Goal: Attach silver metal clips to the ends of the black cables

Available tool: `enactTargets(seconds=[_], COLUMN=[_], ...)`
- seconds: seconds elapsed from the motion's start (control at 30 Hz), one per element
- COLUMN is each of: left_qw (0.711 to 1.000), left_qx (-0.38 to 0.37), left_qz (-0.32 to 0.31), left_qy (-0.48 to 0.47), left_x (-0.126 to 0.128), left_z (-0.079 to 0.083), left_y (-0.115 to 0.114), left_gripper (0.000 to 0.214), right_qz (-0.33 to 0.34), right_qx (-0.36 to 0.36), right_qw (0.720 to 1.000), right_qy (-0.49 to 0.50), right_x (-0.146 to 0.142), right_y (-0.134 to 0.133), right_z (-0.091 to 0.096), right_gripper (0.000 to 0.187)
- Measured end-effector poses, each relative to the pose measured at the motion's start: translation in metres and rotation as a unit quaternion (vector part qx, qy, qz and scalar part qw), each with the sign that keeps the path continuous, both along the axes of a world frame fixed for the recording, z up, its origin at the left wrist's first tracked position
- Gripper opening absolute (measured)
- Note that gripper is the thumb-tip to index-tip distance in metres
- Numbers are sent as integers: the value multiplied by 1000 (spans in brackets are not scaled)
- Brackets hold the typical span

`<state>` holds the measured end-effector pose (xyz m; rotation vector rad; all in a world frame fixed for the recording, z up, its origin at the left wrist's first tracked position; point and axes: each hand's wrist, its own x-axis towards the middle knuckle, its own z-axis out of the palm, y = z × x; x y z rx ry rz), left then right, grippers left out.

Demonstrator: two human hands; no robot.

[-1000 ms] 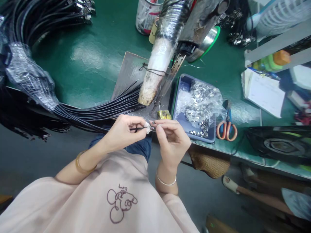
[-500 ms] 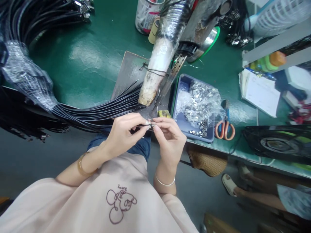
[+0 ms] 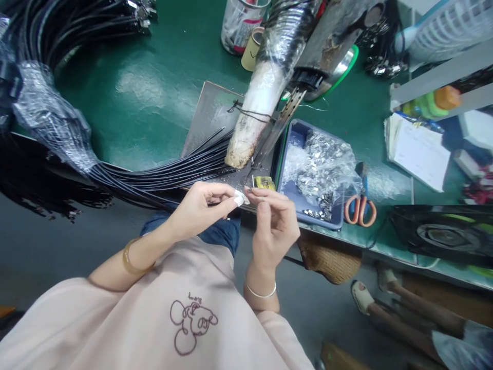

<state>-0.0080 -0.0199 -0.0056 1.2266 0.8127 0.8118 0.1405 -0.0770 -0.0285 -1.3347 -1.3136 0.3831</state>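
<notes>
My left hand [image 3: 202,205] and my right hand [image 3: 275,221] meet fingertip to fingertip at the front edge of the green bench. Both are pinched closed around the end of a thin black cord and a small metal piece I cannot make out clearly. A fan of black cords [image 3: 162,172] runs from a plastic-wrapped bundle [image 3: 50,128] at the left to a grey metal plate [image 3: 210,110]. Just right of my hands stands a blue tray [image 3: 287,192] with a clear bag of small metal clips [image 3: 323,167].
A wrapped white cylinder tool [image 3: 256,115] leans over the plate, beside a small yellow block [image 3: 263,182]. Orange-handled scissors [image 3: 360,205] lie right of the tray. A jar [image 3: 241,23], tape roll [image 3: 252,49], papers [image 3: 418,149] and a black fan [image 3: 442,231] crowd the bench. Another person's feet [image 3: 364,298] show lower right.
My hands have stayed together at the bench edge, shifting slightly up toward the yellow block while the fingers rework their pinch. The cord end is now more hidden by my fingers.
</notes>
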Motion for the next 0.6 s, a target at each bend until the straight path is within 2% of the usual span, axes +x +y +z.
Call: enactTargets(seconds=[0.1,0.2,0.3,0.37,0.5,0.6], left_qw=[1000,999,997,996,997,997], left_qx=[-11,-29,-35,-35,-25,-15], left_qz=[17,41,62,70,78,80], left_qy=[-3,-13,-31,-30,-12,4], left_x=[2,3,5,6,7,8], left_z=[-1,-4,-5,-4,0,2], left_y=[3,4,4,5,6,6], left_gripper=[15,12,7,6,8,9], right_qz=[-21,-36,-17,-14,-25,-13], right_qx=[19,87,130,127,65,50], right_qw=[999,989,974,977,994,994], right_qy=[-14,-112,-183,-170,-85,-97], right_x=[2,2,1,0,1,4], right_y=[-2,-5,-4,-3,1,3], right_z=[3,5,3,1,-3,-1], right_gripper=[13,17,23,21,11,10])
